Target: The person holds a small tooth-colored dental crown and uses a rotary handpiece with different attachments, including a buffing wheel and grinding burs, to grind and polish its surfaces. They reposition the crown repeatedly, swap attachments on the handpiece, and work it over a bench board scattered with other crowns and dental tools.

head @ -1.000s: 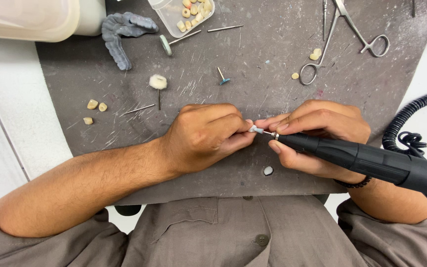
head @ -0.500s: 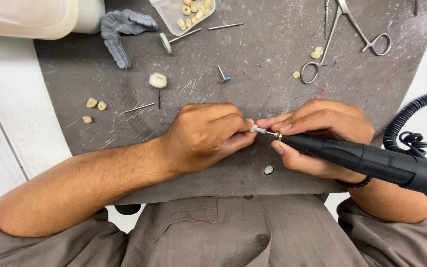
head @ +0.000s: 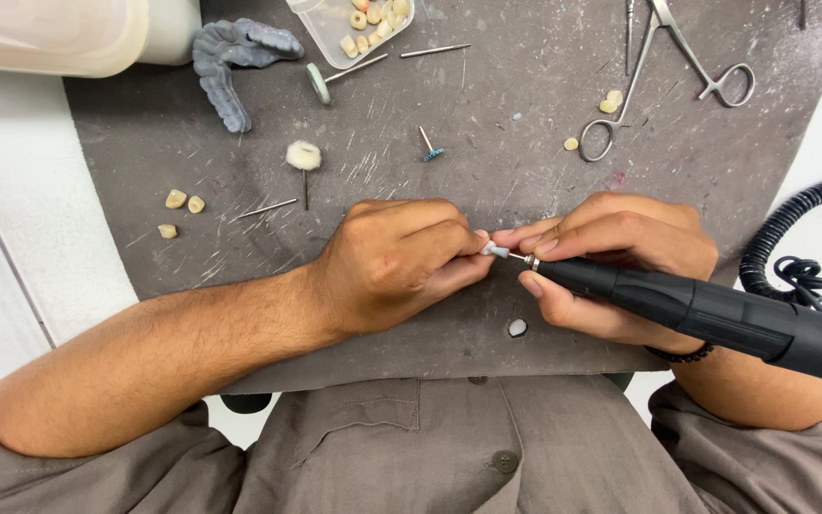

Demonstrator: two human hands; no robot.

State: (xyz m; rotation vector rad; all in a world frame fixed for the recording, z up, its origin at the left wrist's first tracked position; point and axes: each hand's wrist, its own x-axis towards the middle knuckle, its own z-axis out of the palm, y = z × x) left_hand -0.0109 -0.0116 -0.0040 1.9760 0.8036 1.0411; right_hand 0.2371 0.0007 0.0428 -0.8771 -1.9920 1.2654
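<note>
The left hand (head: 394,262) is curled almost closed, its fingertips pinching something very small at the centre of the grey mat (head: 525,114); what the piece is I cannot tell, it is hidden between the fingers. The right hand (head: 611,262) is wrapped closed around the black handpiece (head: 715,314), which runs off toward 4 o'clock; its small pale bur (head: 497,250) touches the spot where the left fingertips meet. To do this grinding well, I think both hands should rest on the table, the bur should touch lightly, and the piece should be turned little by little. At 12 o'clock stands a clear plastic box (head: 321,24), open, with several cream tooth-like pieces (head: 365,21) inside; beside it at 11 o'clock lies a grey dental tray (head: 230,62); metal forceps (head: 677,67) lie at 1 o'clock.
</note>
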